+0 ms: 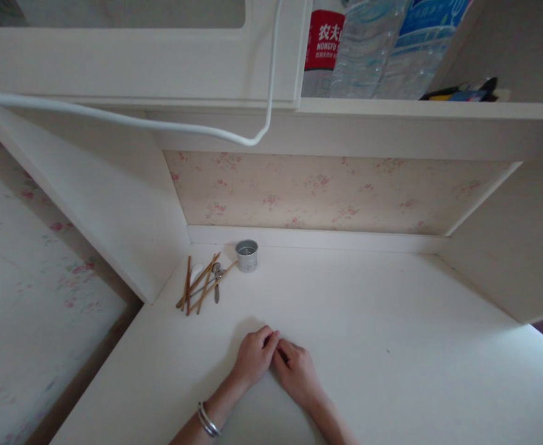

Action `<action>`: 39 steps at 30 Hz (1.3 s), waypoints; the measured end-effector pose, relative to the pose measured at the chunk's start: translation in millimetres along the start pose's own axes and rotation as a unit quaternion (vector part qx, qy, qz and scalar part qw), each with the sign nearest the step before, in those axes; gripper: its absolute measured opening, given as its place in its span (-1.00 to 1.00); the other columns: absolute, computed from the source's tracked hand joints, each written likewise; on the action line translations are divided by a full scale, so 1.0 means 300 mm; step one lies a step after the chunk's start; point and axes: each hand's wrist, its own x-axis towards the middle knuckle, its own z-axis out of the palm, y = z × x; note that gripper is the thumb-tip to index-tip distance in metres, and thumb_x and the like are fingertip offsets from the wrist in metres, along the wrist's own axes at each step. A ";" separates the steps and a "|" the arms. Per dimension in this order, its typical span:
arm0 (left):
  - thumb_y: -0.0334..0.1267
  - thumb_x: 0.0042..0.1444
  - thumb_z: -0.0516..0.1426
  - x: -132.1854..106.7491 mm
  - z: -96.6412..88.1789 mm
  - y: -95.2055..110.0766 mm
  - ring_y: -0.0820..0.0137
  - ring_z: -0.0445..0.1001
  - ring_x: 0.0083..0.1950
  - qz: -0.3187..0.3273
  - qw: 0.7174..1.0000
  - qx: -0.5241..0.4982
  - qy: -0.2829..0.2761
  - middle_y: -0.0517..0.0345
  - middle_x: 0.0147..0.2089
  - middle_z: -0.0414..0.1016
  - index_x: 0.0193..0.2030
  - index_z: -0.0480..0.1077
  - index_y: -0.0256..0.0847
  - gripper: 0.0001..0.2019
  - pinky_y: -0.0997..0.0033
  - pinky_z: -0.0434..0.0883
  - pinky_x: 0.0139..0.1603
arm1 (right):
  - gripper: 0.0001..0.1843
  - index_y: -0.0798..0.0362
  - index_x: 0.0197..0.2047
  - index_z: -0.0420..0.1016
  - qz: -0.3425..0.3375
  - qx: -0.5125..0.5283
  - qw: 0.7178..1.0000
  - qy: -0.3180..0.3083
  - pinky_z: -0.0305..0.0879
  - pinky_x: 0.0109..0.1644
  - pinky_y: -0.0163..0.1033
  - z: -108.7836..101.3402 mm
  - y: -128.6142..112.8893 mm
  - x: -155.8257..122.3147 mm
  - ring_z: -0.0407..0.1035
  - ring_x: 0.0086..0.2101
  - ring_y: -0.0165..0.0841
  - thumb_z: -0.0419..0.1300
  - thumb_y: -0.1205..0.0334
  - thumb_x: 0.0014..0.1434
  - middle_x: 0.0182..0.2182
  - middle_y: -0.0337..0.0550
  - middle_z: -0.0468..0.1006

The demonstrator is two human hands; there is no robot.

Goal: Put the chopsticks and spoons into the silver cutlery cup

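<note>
My left hand (254,356) and my right hand (296,371) rest side by side on the white desk (392,346), fingertips touching each other. Both have their fingers curled under, and nothing shows in either. A silver bracelet (207,420) sits on my left wrist. Farther back to the left lie several wooden chopsticks (200,283) mixed with a metal spoon (216,279) and a white spoon (196,272). A small perforated metal cup (247,255) stands upright just right of them, near the back wall.
A white cable (169,127) hangs across the cupboard front above. Water bottles (368,49) stand on the upper shelf. White side panels close the desk nook left and right. Floral wallpaper (327,191) covers the back.
</note>
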 end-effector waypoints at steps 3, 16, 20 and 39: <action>0.01 0.31 -0.09 -0.001 0.000 0.000 0.39 0.40 -0.41 -0.001 1.000 -0.003 -0.002 0.17 -0.49 0.43 -0.44 0.36 -0.18 -0.57 0.47 0.21 -0.34 | -0.76 0.02 -0.28 0.51 -0.003 -0.001 1.000 0.003 0.25 -0.28 -0.35 0.004 0.004 0.000 0.45 -0.39 -0.35 0.01 0.27 0.29 -0.38 -0.15 0.61; 0.03 0.31 -0.09 -0.004 0.000 -0.006 0.41 0.37 -0.43 0.002 1.000 -0.006 0.001 0.20 -0.51 0.38 -0.45 0.34 -0.18 -0.57 0.48 0.20 -0.37 | -0.76 0.02 -0.27 0.50 -0.007 0.001 1.000 0.005 0.26 -0.27 -0.35 0.001 0.000 0.000 0.45 -0.37 -0.35 0.01 0.24 0.31 -0.37 -0.16 0.60; 0.03 0.30 -0.09 -0.003 0.001 -0.008 0.42 0.35 -0.44 0.001 1.000 -0.007 0.001 0.20 -0.52 0.38 -0.45 0.35 -0.18 -0.57 0.48 0.19 -0.38 | -0.76 0.01 -0.27 0.50 -0.006 -0.005 1.000 0.002 0.26 -0.26 -0.35 0.002 0.001 0.000 0.46 -0.37 -0.34 0.01 0.24 0.31 -0.37 -0.15 0.60; 0.02 0.30 -0.08 -0.005 0.004 -0.012 0.42 0.36 -0.45 -0.002 1.000 -0.006 0.001 0.20 -0.52 0.40 -0.44 0.36 -0.17 -0.58 0.49 0.18 -0.40 | -0.75 0.02 -0.27 0.51 -0.009 -0.004 1.000 0.006 0.27 -0.26 -0.35 0.007 0.006 -0.001 0.45 -0.37 -0.35 0.01 0.25 0.30 -0.37 -0.15 0.61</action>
